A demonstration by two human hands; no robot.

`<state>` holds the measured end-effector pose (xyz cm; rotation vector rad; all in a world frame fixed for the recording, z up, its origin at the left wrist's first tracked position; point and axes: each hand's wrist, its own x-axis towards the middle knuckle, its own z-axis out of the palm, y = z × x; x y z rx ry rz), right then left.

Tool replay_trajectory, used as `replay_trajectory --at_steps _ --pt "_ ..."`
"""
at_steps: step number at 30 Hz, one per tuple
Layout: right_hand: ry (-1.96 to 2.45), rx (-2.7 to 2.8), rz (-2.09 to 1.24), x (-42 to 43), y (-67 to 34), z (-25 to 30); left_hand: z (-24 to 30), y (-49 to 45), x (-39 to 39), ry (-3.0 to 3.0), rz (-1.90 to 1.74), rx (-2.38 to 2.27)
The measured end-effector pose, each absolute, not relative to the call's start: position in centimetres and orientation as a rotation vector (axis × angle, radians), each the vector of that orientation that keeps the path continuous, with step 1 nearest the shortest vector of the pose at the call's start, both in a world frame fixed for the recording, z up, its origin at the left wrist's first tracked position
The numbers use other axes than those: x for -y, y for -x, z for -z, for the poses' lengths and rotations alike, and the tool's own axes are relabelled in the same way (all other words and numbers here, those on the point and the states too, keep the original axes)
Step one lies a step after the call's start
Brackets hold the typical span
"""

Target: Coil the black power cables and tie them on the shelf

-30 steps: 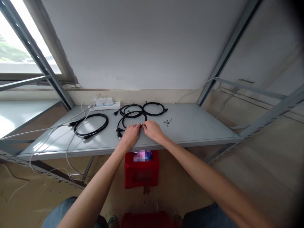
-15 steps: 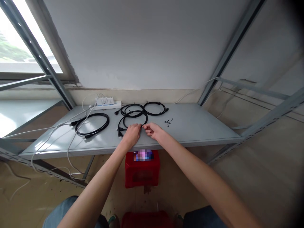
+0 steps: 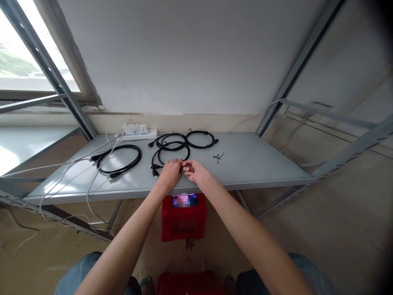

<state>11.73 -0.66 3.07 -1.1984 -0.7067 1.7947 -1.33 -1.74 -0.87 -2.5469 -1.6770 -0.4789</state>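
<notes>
A coiled black cable (image 3: 173, 142) lies near the shelf's front edge, its plug ends (image 3: 155, 171) at its lower left. My left hand (image 3: 172, 172) is closed over the front of this coil, fingers bent and partly hiding it. Right beside it, my right hand (image 3: 193, 169) pinches at the same part of the coil with thumb and forefinger. Whatever is between those fingertips is too small to make out. To the right lie several thin black ties (image 3: 218, 157) in a small tangle.
Another black cable coil (image 3: 139, 153) lies on the left of the grey shelf (image 3: 245, 164). Further coils (image 3: 201, 139) rest behind my hands. White cords run from a power strip (image 3: 141, 134) at the back. Below stands a red stool (image 3: 183, 223) with a lit phone (image 3: 185, 200) on it.
My right hand has shifted slightly left, and its fingertips are now closer to my left hand. The coil has barely moved.
</notes>
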Motion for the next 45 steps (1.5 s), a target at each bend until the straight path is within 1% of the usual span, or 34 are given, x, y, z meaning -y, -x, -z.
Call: replay_trajectory --at_steps 3,5,6,8,10,12,13,16,21,24,28,32,35,38,41,45 --pt "1.408 0.942 -1.784 0.4 -12.9 -3.4 1.0 1.3 1.6 2.555 0.466 1.648" --pt "1.545 1.271 -1.655 0.2 -13.8 -3.7 1.0 1.2 1.6 2.559 0.467 1.626" --pt "1.586 1.468 -1.541 0.2 -14.1 -4.0 1.0 1.2 1.6 2.562 0.470 1.618" --pt "1.649 1.900 -1.193 0.3 -14.3 -4.4 1.0 1.3 1.5 2.570 0.475 1.612" --pt "1.685 2.273 -0.700 0.7 -14.2 -4.9 1.0 1.3 1.5 2.571 0.475 1.618" --pt "1.667 2.517 -0.212 1.1 -13.7 -5.2 1.0 1.3 1.5 2.566 0.472 1.626" --pt "1.639 2.608 -0.025 1.3 -13.4 -5.2 1.1 1.3 1.4 2.564 0.469 1.628" --pt "1.514 2.848 0.311 1.8 -12.9 -4.9 1.2 1.4 1.3 2.573 0.484 1.610" --pt "1.314 2.914 0.640 1.7 -13.5 -4.3 1.5 1.5 1.2 2.576 0.522 1.600" --pt "1.183 2.929 0.750 1.4 -14.4 -4.3 1.5 1.5 1.1 2.573 0.529 1.607" --pt "1.055 2.974 0.815 0.9 -15.0 -4.3 1.4 1.4 1.2 2.556 0.522 1.611" --pt "0.995 2.995 0.848 0.9 -15.0 -4.0 1.0 1.4 1.4 2.582 0.528 1.596" --pt "1.036 3.002 0.854 1.3 -14.4 -3.7 0.7 1.3 1.6 2.596 0.512 1.609" --pt "1.135 3.033 0.804 1.7 -13.4 -3.5 0.6 1.4 1.8 2.602 0.515 1.607" --pt "1.204 3.065 0.672 2.0 -12.7 -3.4 0.8 1.5 1.7 2.609 0.528 1.583" --pt "1.288 2.981 0.577 2.0 -13.0 -3.7 1.1 1.5 1.5 2.580 0.526 1.617"
